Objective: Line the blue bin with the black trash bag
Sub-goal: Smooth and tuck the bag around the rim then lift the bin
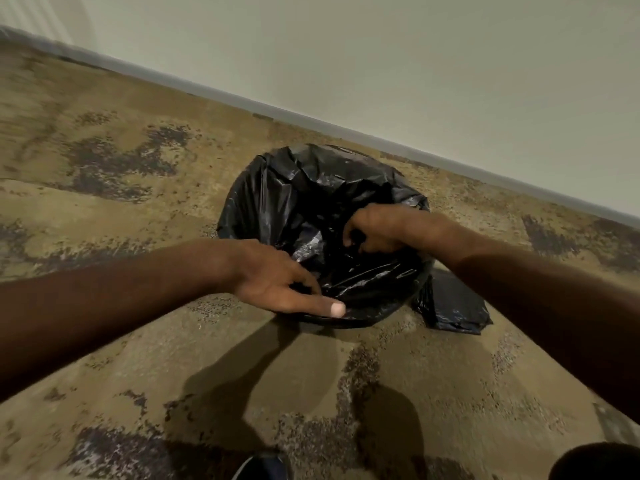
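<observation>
A glossy black trash bag (304,202) is draped over a round bin on the floor and covers it entirely, so no blue of the bin shows. My left hand (277,282) rests on the near left rim, thumb stretched along the edge and fingers curled onto the plastic. Over the right side of the opening, my right hand (374,233) has its fingers curled down into the crumpled plastic, pinching it. A loose flap of the bag (453,303) lies on the floor at the bin's right.
The bin stands on a worn tan and dark mottled carpet (138,168), close to a pale wall with a grey baseboard (450,161) behind it. The tip of a shoe (263,465) shows at the bottom edge.
</observation>
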`<state>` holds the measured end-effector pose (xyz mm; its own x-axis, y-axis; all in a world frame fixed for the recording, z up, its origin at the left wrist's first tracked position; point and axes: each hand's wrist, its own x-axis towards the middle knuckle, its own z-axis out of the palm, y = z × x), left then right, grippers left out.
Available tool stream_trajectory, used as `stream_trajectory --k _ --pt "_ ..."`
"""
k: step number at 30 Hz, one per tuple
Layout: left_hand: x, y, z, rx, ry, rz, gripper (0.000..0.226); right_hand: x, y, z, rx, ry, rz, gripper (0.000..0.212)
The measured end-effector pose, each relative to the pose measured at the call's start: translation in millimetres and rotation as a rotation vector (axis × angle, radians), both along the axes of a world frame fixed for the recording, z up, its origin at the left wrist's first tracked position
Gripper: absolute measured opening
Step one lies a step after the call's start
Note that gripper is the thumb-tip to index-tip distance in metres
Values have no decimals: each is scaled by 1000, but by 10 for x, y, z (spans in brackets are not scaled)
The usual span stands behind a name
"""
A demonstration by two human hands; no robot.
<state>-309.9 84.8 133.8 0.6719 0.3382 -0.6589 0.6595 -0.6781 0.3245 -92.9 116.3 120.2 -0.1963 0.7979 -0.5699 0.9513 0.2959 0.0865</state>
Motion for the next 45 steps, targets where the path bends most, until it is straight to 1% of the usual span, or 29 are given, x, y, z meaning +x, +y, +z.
stream_trajectory --k 2,5,6,8,10,12,13,14,16,17,18,19,20,21,22,23,25,26,28,29,30,32,33,36,39,41,42,44,45 --pt "59 38 51 -30 40 26 103 -60 41 274 71 92 -28 22" --pt "197 80 77 -73 85 58 105 -191 135 499 -60 326 -122 21" --pt "234 109 82 -80 95 73 104 -258 195 476 -19 362 -103 21" --pt "293 183 82 -77 106 98 103 -344 302 278 93 336 -43 35" --pt "332 277 79 -51 85 101 100 -343 305 -23 36 285 -36 47" --pt "318 387 94 10 -10 92 86 -252 272 -326 -28 315 -70 44" --pt "290 448 107 54 -101 90 74 -192 251 -463 -38 385 -139 40" --pt "259 509 119 105 -217 95 60 -161 231 -548 -15 382 -155 36" --pt "184 627 111 181 -444 147 32 -99 216 -681 22 291 -68 33" --pt "141 678 95 208 -532 191 22 -87 209 -718 71 253 13 30" --pt "96 724 71 245 -606 236 18 -114 169 -723 144 266 49 25" --pt "49 765 40 298 -667 277 16 -182 163 -694 177 271 30 23" --pt "0 800 8 371 -710 310 16 -167 123 -626 135 251 59 28" --pt "-48 835 -18 461 -733 337 17 -188 139 -545 72 179 137 36" --pt "-98 870 -40 548 -740 372 19 -205 145 -524 5 151 115 43" --pt "-147 905 -56 613 -735 423 22 -272 179 -461 -52 167 14 48" --pt "-233 981 -66 648 -689 569 33 -369 172 -220 0 223 -77 46" --pt "-273 1014 -66 612 -659 655 39 -351 99 -96 51 283 -110 42" --pt "-346 1063 -64 432 -645 834 43 -307 -168 63 143 472 -152 41" --pt "-374 1074 -61 303 -664 909 40 -322 -355 118 119 583 -181 48" --pt "-394 1084 -62 188 -678 960 36 -381 -549 173 41 642 -204 58" --pt "-412 1115 -59 77 -667 992 29 -530 -853 158 -100 638 -216 79" --pt "-407 1126 -57 52 -659 1009 27 -577 -962 112 -129 619 -209 84" --pt "-390 1152 -44 -25 -641 1072 26 -633 -1110 58 -102 626 -200 88" --pt "-388 1152 -40 -70 -614 1093 26 -584 -1162 138 62 688 -184 82" --pt "-410 1153 -28 -105 -611 1116 32 -444 -1198 238 269 760 -203 75" --pt "-432 1155 -16 -117 -610 1126 36 -313 -1207 282 376 788 -238 66" --pt "-504 1177 0 -92 -592 1132 37 38 -1229 347 560 867 -382 44" --pt "-548 1189 6 -83 -581 1136 32 236 -1258 360 619 933 -514 35"
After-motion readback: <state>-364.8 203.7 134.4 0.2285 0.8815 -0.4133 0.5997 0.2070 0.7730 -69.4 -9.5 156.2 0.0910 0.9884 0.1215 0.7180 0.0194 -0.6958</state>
